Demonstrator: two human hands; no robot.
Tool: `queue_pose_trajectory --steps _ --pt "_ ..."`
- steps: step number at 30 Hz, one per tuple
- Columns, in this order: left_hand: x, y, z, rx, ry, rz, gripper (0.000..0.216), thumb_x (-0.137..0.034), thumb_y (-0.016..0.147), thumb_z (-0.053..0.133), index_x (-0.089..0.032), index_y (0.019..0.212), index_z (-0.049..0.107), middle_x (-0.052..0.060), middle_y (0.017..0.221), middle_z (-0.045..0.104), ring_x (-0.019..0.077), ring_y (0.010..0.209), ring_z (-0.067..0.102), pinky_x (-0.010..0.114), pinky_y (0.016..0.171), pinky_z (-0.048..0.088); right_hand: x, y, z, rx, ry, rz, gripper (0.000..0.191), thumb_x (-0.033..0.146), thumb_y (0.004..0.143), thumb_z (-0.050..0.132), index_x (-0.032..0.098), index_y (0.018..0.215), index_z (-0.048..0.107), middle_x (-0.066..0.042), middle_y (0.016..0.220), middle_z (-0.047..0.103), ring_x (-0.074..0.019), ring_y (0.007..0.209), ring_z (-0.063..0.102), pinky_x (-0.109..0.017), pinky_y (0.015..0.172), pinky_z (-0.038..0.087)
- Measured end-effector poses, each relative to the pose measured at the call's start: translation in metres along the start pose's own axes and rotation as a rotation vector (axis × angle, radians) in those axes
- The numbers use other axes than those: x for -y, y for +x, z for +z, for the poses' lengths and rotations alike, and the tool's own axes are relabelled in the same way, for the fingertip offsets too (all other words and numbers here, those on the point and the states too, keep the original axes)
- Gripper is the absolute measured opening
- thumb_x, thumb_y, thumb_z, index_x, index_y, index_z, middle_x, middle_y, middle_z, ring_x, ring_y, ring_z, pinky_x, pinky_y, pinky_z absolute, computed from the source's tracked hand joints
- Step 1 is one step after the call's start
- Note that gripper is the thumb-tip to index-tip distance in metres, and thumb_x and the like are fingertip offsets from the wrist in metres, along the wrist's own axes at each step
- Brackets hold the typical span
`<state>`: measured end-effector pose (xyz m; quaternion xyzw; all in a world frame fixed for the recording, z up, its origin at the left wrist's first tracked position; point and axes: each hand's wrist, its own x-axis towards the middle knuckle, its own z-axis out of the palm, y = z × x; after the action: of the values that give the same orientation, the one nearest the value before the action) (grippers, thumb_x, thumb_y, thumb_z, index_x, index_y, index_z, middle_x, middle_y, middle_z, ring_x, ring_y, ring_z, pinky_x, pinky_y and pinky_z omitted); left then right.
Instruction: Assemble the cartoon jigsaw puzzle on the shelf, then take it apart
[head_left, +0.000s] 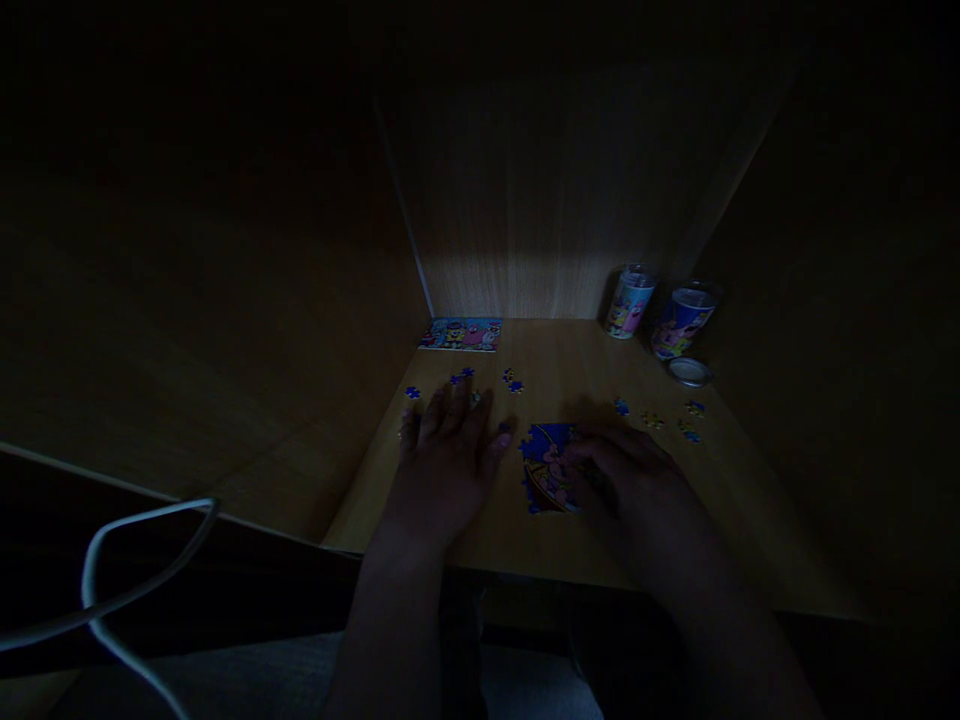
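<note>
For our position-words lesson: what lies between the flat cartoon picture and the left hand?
In the head view, loose blue puzzle pieces lie between the flat cartoon picture and the left hand.

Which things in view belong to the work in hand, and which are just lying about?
Apparently in use:
partly assembled jigsaw, at the right hand
loose jigsaw pieces, around the left hand and beyond the right

Apparently just lying about:
cartoon picture strip, back left
pink-and-blue cartoon canister
dark blue cartoon canister
round lid
white cable
</note>
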<state>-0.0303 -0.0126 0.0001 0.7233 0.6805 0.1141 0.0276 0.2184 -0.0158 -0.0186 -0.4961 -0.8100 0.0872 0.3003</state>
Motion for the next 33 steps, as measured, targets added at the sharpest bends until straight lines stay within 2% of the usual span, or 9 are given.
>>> queue_pose_trajectory --steps 6,9,18,24,28,31,33 --pt "0.003 0.000 0.003 -0.024 -0.006 -0.036 0.066 -0.061 0.115 0.047 -0.029 0.172 0.050 0.013 0.186 0.033 0.0462 0.173 0.023 0.073 0.137 0.023 0.002 0.001 -0.002 0.016 -0.001 0.012 0.014 0.029 0.111 0.062 0.026 0.111 0.076 -0.008 0.132 0.079 -0.0315 0.122 0.071 -0.059 0.111 0.059" --pt "0.002 0.000 0.005 -0.050 -0.023 -0.050 0.067 -0.062 0.114 0.049 -0.025 0.170 0.053 0.017 0.184 0.036 0.0467 0.172 0.027 0.070 0.136 0.028 0.003 0.000 -0.001 0.011 -0.006 0.016 0.013 0.029 0.110 0.063 0.027 0.112 0.075 -0.008 0.132 0.079 -0.0320 0.123 0.072 -0.059 0.112 0.059" --pt "-0.004 0.004 0.011 -0.090 -0.105 0.012 0.061 -0.046 0.117 0.048 -0.009 0.165 0.053 0.024 0.179 0.043 0.0374 0.170 0.037 0.056 0.139 0.034 0.002 0.000 -0.001 0.009 0.003 0.013 0.014 0.030 0.110 0.062 0.028 0.112 0.075 -0.008 0.129 0.080 -0.0321 0.122 0.072 -0.058 0.110 0.059" --pt "-0.009 0.007 0.007 -0.096 -0.308 0.182 0.053 -0.036 0.116 0.053 -0.015 0.165 0.054 0.018 0.176 0.051 0.0290 0.165 0.048 0.048 0.137 0.040 0.001 0.000 -0.001 0.002 0.005 0.008 0.012 0.029 0.108 0.064 0.028 0.112 0.075 -0.009 0.133 0.079 -0.0334 0.122 0.072 -0.059 0.108 0.060" --pt "-0.013 0.004 0.001 -0.081 -0.416 0.280 0.043 -0.029 0.113 0.059 -0.021 0.155 0.064 0.013 0.163 0.066 0.0281 0.152 0.062 0.048 0.130 0.050 0.002 0.000 0.000 0.008 0.008 0.004 0.011 0.027 0.108 0.064 0.027 0.110 0.074 -0.009 0.127 0.079 -0.0320 0.118 0.073 -0.058 0.107 0.060" --pt "-0.016 0.000 -0.003 -0.039 -0.466 0.351 0.029 -0.029 0.111 0.065 -0.024 0.137 0.076 0.009 0.138 0.080 0.0272 0.131 0.074 0.044 0.116 0.059 0.000 0.000 0.000 0.017 -0.002 -0.008 0.012 0.025 0.108 0.063 0.027 0.113 0.074 -0.010 0.128 0.079 -0.0325 0.120 0.071 -0.058 0.108 0.059" --pt "-0.019 -0.003 -0.006 -0.016 -0.493 0.406 0.023 -0.030 0.111 0.066 -0.026 0.130 0.079 0.007 0.122 0.084 0.0255 0.116 0.078 0.041 0.105 0.062 -0.001 0.000 0.000 0.025 -0.006 -0.012 0.013 0.026 0.109 0.062 0.027 0.114 0.074 -0.009 0.127 0.079 -0.0325 0.120 0.071 -0.057 0.108 0.058"
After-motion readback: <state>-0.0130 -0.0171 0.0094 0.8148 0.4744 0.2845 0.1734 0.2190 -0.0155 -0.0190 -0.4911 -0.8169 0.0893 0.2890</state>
